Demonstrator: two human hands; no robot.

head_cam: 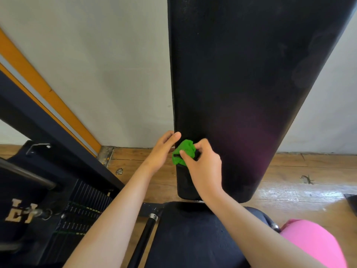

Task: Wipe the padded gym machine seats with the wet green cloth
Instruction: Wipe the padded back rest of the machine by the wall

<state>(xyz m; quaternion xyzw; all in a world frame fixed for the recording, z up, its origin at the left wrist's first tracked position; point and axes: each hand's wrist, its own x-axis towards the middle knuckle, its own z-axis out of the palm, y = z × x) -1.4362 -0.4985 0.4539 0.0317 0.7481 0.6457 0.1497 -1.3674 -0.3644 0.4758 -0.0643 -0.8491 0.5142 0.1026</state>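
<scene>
Wiping low on the back pad (pixel 251 74), job judged about halfway.
The green cloth (pixel 184 151) sat bunched against the left edge of the upright black pad, near its lower end. Faint smears higher up suggested finished passes, and the near seat pad (pixel 193 238) probably remained. Of the 2 hands, the right hand (pixel 202 167) pinched the cloth between curled fingers (pixel 201 145) and thumb. The left hand (pixel 162 149) lay nearly straight-fingered at the pad's edge, holding nothing.

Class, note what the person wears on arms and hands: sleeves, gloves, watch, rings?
Nothing shows on either: the left hand and right hand are ungloved, with no ring, watch or band visible, and the left forearm and right forearm are bare to the frame edge, no sleeve in view. A pink garment shows beside the right arm.
</scene>
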